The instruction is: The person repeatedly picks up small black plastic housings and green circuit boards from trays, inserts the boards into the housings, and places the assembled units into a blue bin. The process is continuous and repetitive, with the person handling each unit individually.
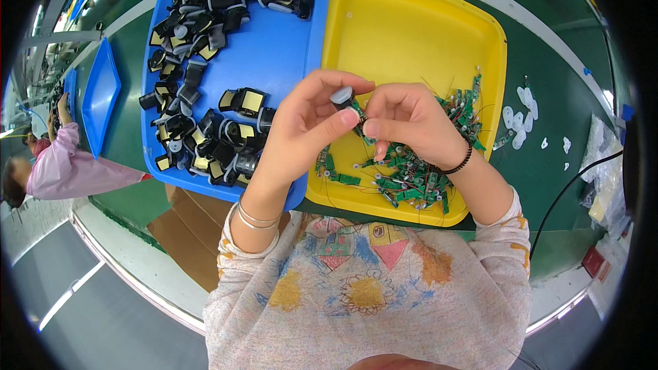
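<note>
Your left hand [301, 123] pinches a grey-capped black plastic piece [342, 97]; tugging with your curled right hand [415, 121], hold unclear, could dislodge it.

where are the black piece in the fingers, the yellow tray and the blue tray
Black piece [343, 99]: head view, near its grey end.
Yellow tray [404, 34]: head view, bare part of its floor.
Blue tray [271, 55]: head view, bare part of its floor.

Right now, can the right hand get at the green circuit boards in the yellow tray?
Likely yes: the right hand is over the yellow tray and the circuit boards lie uncovered, though it seems busy at the black part.
</note>
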{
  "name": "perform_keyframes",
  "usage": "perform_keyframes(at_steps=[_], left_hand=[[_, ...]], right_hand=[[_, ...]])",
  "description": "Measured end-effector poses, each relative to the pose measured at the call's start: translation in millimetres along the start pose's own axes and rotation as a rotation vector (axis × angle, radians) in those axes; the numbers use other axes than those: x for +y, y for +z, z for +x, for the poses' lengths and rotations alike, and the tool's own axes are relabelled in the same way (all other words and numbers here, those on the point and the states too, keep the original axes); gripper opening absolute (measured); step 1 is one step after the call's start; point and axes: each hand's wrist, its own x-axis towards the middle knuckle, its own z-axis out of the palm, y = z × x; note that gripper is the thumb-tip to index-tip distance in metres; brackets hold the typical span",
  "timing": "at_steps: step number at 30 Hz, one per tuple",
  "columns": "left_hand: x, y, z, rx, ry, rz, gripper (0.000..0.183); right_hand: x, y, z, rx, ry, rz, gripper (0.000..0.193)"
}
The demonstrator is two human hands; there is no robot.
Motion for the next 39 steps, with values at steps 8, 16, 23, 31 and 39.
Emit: perform_keyframes(at_steps=[8, 16, 23, 31, 39], left_hand=[[-3, -3, -4, 0.040, 0.027, 0.016, 0.035], [-2, -36, -1, 0.502, 0.303, 1.416, 0.046], [5, -59, -9, 0.657, -0.195, 1.473, 0.026], [-3, -71, -12, 0.633, -0.056, 1.647, 0.025], [-3, -63, -6, 0.619, -0.057, 1.419, 0.021]], right_hand=[[-4, 8, -1, 0.047, -0.010, -0.110, 0.012], [-64, -39, 35, 0.224, -0.422, -1.395, 0.014], [-125, -162, 136, 0.638, -0.408, -2.002, 0.010], [-112, -146, 136, 0.696, -0.496, -1.830, 0.014], [-65, -68, 14, 0.058, -0.258, -1.843, 0.018]])
